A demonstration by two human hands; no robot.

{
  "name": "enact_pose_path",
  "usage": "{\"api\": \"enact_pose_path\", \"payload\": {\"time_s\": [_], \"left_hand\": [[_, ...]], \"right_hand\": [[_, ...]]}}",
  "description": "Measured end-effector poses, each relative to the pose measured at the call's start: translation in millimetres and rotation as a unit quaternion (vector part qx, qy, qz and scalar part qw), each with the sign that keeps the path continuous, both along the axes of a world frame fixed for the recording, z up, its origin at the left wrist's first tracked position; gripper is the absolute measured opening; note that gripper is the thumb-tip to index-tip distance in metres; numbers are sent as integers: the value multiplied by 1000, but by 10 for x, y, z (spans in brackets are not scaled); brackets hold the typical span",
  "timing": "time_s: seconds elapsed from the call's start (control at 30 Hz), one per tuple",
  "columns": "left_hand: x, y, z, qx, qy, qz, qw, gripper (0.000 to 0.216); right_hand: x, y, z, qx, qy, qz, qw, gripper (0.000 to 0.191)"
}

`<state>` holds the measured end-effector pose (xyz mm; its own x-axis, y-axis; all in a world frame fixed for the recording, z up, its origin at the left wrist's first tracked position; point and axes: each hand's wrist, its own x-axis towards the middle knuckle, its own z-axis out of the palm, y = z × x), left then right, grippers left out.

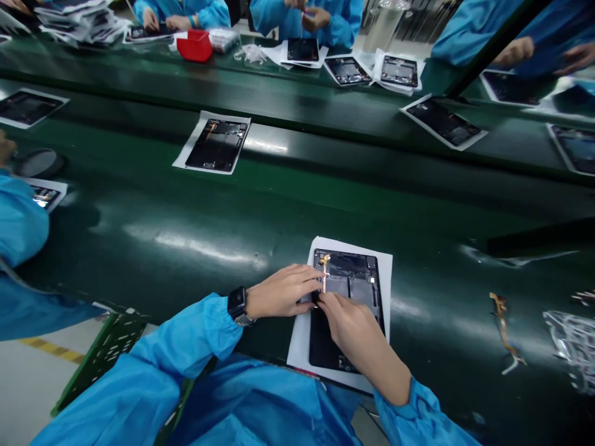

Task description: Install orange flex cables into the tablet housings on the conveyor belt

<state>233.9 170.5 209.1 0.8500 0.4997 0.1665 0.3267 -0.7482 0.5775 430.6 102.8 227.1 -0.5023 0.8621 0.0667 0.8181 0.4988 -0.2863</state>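
An opened black tablet body (352, 285) lies on a white sheet (385, 272) at the near edge of the green belt. An orange flex strip (324, 272) runs down its left side. My left hand (283, 290), with a dark watch on the wrist, rests its fingertips on the tablet's left edge by the strip. My right hand (349, 323) lies over the tablet's lower half, its fingertips pinched at the strip's lower end. Both sleeves are blue.
Another opened tablet on paper (216, 145) lies further up the belt (195, 210). A loose flex strip (504, 325) and clear film (569, 337) lie at the right. Across the belt, people in blue handle more tablets beside a red tray (194, 46). A blue sleeve (18, 223) is at left.
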Motion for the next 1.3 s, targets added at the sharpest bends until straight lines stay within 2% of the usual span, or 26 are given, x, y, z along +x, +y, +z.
{"api": "enact_pose_path", "payload": {"time_s": [0.13, 0.3, 0.4, 0.6, 0.8, 0.93, 1.1, 1.3], "left_hand": [[-5, 8, 1, -1, -5, 1, 1000, 39], [-21, 1, -9, 7, 18, 19, 1000, 70], [-23, -12, -14, 3, 26, 23, 999, 80], [-12, -23, -27, 10, 45, 21, 999, 81], [-4, -28, -40, 21, 51, 20, 998, 84], [-4, -33, -45, 26, 51, 20, 998, 82], [5, -31, -44, 31, 49, 19, 998, 80], [11, -26, -57, 17, 46, 24, 999, 78]], "right_hand": [[-18, -42, -41, 12, 14, -15, 1000, 20], [46, -103, -60, -8, 76, -45, 996, 16], [43, -119, -53, -12, 109, -69, 992, 15], [18, -85, -16, -33, 87, -64, 994, 18], [116, -165, 9, -48, 171, -116, 977, 14], [96, -219, -45, -33, 196, -113, 974, 14], [49, -204, -74, -29, 167, -106, 980, 14], [-131, -108, 32, -11, 44, -57, 997, 20]]}}
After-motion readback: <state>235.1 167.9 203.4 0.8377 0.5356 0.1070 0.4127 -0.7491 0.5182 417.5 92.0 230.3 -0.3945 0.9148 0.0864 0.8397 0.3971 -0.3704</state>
